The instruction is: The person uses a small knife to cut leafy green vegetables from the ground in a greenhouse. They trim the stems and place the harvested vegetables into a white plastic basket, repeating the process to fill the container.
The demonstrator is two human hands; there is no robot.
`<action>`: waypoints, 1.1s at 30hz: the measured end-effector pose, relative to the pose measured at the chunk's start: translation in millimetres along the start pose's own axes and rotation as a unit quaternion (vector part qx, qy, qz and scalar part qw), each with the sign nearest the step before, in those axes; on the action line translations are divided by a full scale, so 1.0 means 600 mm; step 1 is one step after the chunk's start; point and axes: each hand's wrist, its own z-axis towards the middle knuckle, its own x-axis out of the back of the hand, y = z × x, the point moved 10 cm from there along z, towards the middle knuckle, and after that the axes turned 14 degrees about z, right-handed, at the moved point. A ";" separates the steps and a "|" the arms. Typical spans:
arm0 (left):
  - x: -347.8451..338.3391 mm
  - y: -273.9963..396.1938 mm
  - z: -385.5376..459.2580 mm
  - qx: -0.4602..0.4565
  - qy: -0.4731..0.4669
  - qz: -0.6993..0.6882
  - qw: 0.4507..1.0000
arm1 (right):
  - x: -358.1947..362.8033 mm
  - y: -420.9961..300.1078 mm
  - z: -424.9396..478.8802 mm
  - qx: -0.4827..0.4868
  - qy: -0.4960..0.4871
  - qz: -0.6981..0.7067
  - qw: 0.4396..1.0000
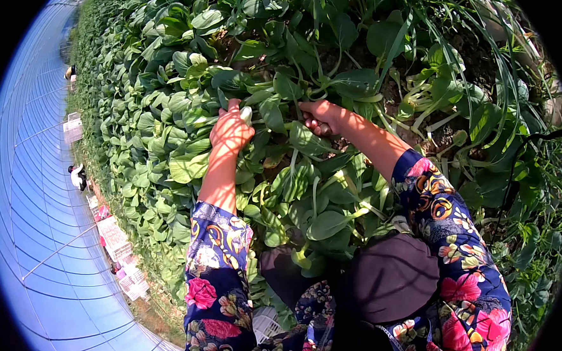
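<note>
Leafy green plants with pale stalks, resembling bok choy (182,104), grow densely before me. My left hand (231,126) is closed around the pale base of one such plant (246,114), its leaves spreading to the left and up. To the right of it, my right hand (320,118) has its fingers curled among leaves and stems; a leaf hides the fingertips, so whether it grips anything is unclear. Loose-looking leafy plants (326,221) lie below the hands, close to my knees. More pale stalks (422,94) lie on the soil to the right.
Long grass blades (488,45) hang at the upper right. A white crate (266,323) stands by my legs. Stacked white crates (114,236) line the bed's far left edge, where other people (77,177) are. Blue sheeting on curved ribs (43,188) rises beyond.
</note>
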 end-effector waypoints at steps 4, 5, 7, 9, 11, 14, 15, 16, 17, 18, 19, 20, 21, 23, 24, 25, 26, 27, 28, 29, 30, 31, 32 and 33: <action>-0.001 0.001 -0.005 -0.022 0.031 -0.005 0.999 | -0.003 0.031 -0.049 0.004 -0.020 -0.215 0.976; 0.011 0.011 -0.011 -0.033 0.054 -0.003 0.998 | 0.006 0.026 -0.051 0.036 -0.002 -0.210 0.977; 0.048 -0.014 -0.062 0.013 0.068 0.007 0.998 | -0.001 0.007 -0.090 0.093 0.006 -0.227 0.969; 0.054 -0.031 -0.092 0.036 0.019 -0.002 0.999 | 0.019 -0.026 -0.134 0.201 0.032 -0.205 0.957; 0.111 -0.035 -0.155 0.043 0.111 0.003 0.993 | 0.020 -0.074 -0.186 0.371 0.062 -0.184 0.908; 0.134 -0.084 -0.246 0.068 0.207 -0.033 0.975 | -0.041 -0.082 -0.222 0.414 0.001 -0.149 0.898; 0.142 -0.091 -0.276 0.060 0.240 -0.043 0.968 | -0.065 -0.084 -0.235 0.398 -0.001 -0.150 0.905; 0.154 -0.087 -0.301 0.030 0.292 -0.057 0.954 | -0.095 -0.074 -0.233 0.350 -0.054 -0.164 0.921; 0.164 -0.080 -0.326 -0.001 0.342 -0.070 0.937 | -0.112 -0.050 -0.234 0.265 -0.096 -0.101 0.954; 0.154 -0.076 -0.339 -0.018 0.332 -0.087 0.939 | -0.133 -0.032 -0.244 0.221 -0.122 -0.046 0.967; 0.149 -0.067 -0.350 -0.018 0.327 -0.066 0.942 | -0.154 -0.015 -0.247 0.175 -0.146 0.011 0.973; 0.149 -0.060 -0.357 -0.021 0.339 -0.042 0.940 | -0.166 -0.005 -0.245 0.141 -0.182 -0.022 0.973; 0.134 -0.050 -0.361 -0.026 0.346 -0.029 0.937 | -0.157 0.002 -0.242 0.132 -0.188 -0.025 0.973; 0.124 -0.040 -0.366 -0.069 0.403 -0.052 0.911 | -0.142 0.014 -0.237 0.116 -0.199 -0.029 0.973; 0.125 -0.035 -0.370 -0.075 0.408 -0.041 0.909 | -0.130 0.019 -0.230 0.093 -0.190 0.019 0.977; 0.123 -0.027 -0.374 -0.083 0.413 -0.033 0.906 | -0.119 0.021 -0.225 0.089 -0.202 0.048 0.974; 0.101 -0.027 -0.369 -0.089 0.382 -0.061 0.918 | -0.107 0.024 -0.220 0.085 -0.215 0.077 0.970; 0.078 -0.035 -0.359 -0.054 0.321 -0.034 0.945 | -0.112 0.025 -0.222 0.079 -0.230 0.107 0.964; 0.073 -0.031 -0.360 -0.090 0.343 -0.043 0.934 | -0.112 0.027 -0.231 0.079 -0.238 0.112 0.961; 0.069 -0.027 -0.363 -0.126 0.364 -0.052 0.922 | -0.114 0.027 -0.237 0.097 -0.247 0.112 0.958; 0.068 -0.012 -0.368 -0.130 0.381 0.012 0.915 | -0.108 0.019 -0.244 0.120 -0.252 0.112 0.954; 0.059 -0.028 -0.367 -0.077 0.366 -0.069 0.925 | -0.103 0.010 -0.249 0.143 -0.258 0.112 0.949; 0.039 -0.040 -0.370 -0.025 0.347 -0.150 0.925 | -0.094 0.001 -0.251 0.162 -0.247 0.109 0.949; 0.016 -0.055 -0.379 0.030 0.320 -0.225 0.920 | -0.093 -0.001 -0.255 0.177 -0.237 0.112 0.949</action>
